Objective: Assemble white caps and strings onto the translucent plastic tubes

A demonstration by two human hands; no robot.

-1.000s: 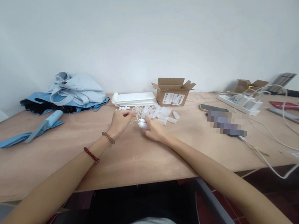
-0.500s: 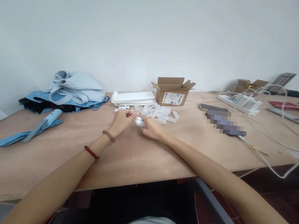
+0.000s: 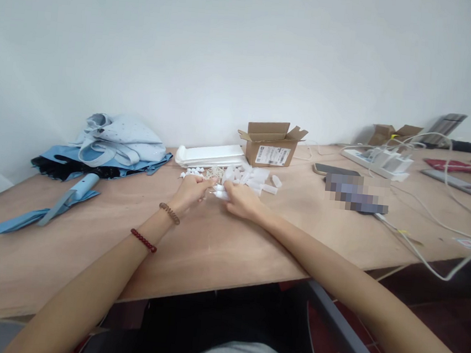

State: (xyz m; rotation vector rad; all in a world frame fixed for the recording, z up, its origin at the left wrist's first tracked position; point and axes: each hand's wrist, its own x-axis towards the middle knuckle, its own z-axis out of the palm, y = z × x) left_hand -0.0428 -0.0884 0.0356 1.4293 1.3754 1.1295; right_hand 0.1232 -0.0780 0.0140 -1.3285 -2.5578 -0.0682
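Note:
My right hand (image 3: 241, 200) is closed around small white tubes with narrow tips (image 3: 221, 194), which point left out of its fingers. Close by on the left, my left hand (image 3: 192, 192) is pinched at the fingertips beside those tips; what it holds, if anything, is too small to make out. Just behind the hands lies a loose pile of translucent plastic tubes (image 3: 270, 189). Small white pieces, perhaps caps (image 3: 195, 171), are heaped behind my left hand. Between these two heaps sits a tangle of thin beige pieces (image 3: 215, 172).
A white packet (image 3: 210, 155) and an open cardboard box (image 3: 272, 147) stand at the back. Left lie a folded blue umbrella (image 3: 82, 187) and pale blue cloth (image 3: 122, 138). Phones (image 3: 336, 171), a power strip (image 3: 376, 163) and loose cables occupy the right side.
My left hand has shifted slightly, its fingers now lower and turned toward the tube tips. The white tubes show more plainly in my right hand, which has barely moved.

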